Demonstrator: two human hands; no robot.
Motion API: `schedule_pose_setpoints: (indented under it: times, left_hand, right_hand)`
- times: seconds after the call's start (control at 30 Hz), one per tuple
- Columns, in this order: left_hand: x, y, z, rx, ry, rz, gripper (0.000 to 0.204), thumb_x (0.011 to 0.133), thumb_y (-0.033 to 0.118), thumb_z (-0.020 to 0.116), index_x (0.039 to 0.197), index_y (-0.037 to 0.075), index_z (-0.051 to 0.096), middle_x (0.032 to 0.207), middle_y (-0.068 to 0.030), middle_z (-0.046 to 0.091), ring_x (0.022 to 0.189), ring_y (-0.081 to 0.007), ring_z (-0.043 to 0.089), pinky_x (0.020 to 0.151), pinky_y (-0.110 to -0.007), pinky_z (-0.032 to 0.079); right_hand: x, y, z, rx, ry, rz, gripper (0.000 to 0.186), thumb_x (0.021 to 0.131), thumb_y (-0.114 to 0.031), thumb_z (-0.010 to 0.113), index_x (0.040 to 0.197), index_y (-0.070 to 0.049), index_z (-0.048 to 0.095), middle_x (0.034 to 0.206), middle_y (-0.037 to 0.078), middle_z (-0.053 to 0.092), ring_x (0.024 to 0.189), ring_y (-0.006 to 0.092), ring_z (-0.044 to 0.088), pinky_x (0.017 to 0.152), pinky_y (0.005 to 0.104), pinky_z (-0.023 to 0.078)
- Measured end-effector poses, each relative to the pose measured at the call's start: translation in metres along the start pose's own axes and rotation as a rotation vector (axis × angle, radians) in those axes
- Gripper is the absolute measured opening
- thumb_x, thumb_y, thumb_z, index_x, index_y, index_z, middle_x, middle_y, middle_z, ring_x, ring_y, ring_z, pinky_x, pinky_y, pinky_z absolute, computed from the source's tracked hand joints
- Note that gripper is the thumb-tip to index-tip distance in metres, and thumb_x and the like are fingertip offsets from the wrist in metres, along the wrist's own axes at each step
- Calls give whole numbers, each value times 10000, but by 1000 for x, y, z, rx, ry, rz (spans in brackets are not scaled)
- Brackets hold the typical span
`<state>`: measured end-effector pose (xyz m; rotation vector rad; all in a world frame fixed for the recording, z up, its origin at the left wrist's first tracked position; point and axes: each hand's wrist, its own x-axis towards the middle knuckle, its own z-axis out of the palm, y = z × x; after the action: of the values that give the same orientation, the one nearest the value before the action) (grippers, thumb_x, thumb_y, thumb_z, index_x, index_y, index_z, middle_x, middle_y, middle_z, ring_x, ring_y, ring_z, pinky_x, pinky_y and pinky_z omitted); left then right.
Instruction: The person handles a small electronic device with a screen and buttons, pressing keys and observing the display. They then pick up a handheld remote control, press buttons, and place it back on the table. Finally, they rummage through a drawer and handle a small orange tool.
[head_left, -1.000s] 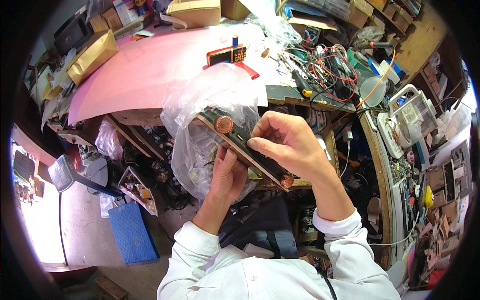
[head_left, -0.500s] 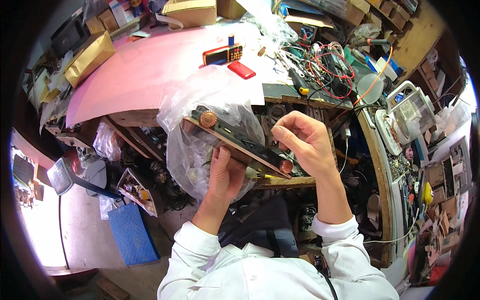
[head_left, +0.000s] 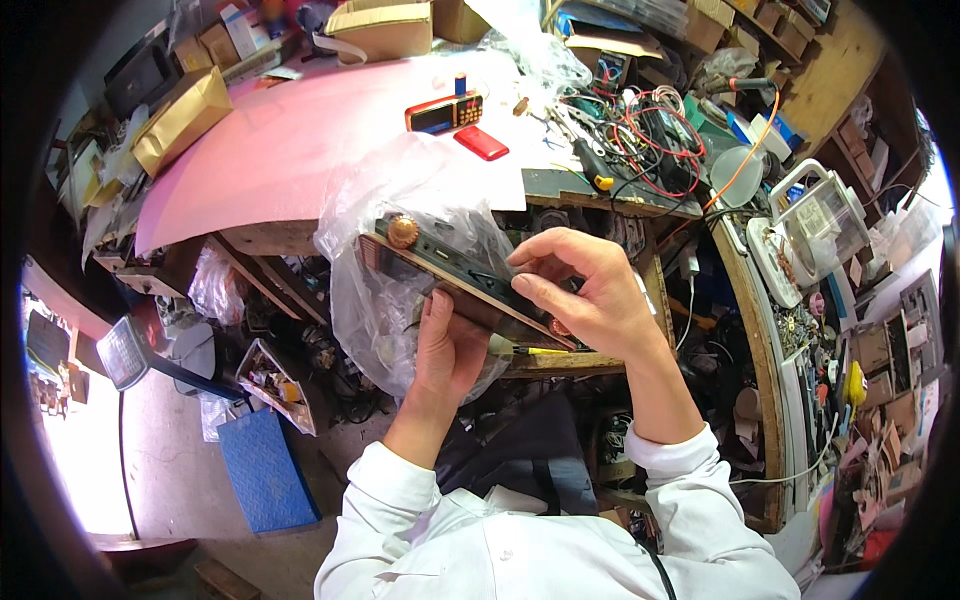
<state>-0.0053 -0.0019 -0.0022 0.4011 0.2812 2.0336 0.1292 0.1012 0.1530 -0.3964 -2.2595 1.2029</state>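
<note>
My left hand [head_left: 448, 350] grips a dark, flat, box-shaped device [head_left: 455, 272] from below, thumb on the near side and fingers hidden behind it. The device is tilted, its narrow edge with sockets facing up. A round copper-coloured knob [head_left: 403, 232] sits at its upper left end, and a second one [head_left: 560, 327] is partly hidden by my right hand. Just over the device's right half is my right hand [head_left: 590, 290], fingers bent, thumb and forefinger a little apart. Whether its fingertips touch the edge is unclear. A clear plastic bag [head_left: 350, 250] hangs loosely around and behind the device.
A pink-covered workbench [head_left: 260, 150] lies ahead, holding a small red-and-black radio [head_left: 437, 116] and a red cover [head_left: 481, 143]. To the right are tangled test leads [head_left: 660, 130] and a black-and-yellow screwdriver [head_left: 594, 165]. A blue box [head_left: 265, 470] and a litter bin [head_left: 280, 385] stand lower left.
My right hand has moved left along the device's upper edge, and its thumb and forefinger have parted. The device has shifted slightly left, still in my left hand.
</note>
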Motion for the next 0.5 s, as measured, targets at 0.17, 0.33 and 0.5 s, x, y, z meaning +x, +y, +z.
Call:
schedule_pose_setpoints:
  times: [0.17,0.33,0.5]
  left_hand:
    - [1,0,2,-25,35,-9,490,1009,426,703,1383,130,590,1353,-40,664,1299,-227,598,1142,-455,446]
    - [0,1,0,-27,11,-33,487,1017,422,692,1394,138,575,1371,-31,654,1301,-220,596,1150,-449,440]
    - [1,1,5,-7,3,-23,485,1017,413,694,1391,132,568,1360,-34,659,1295,-219,601,1138,-450,450]
  right_hand:
    - [7,4,1,-372,-28,-425,151,892,-5,710,1019,-78,749,958,97,700,818,276,709,688,353,570]
    - [6,2,4,-547,3,-509,189,834,-15,734,1012,-82,730,942,84,695,845,287,692,697,394,578]
    - [8,-5,4,-595,-91,-446,190,828,-24,722,1000,-77,661,870,84,649,818,293,656,672,408,562]
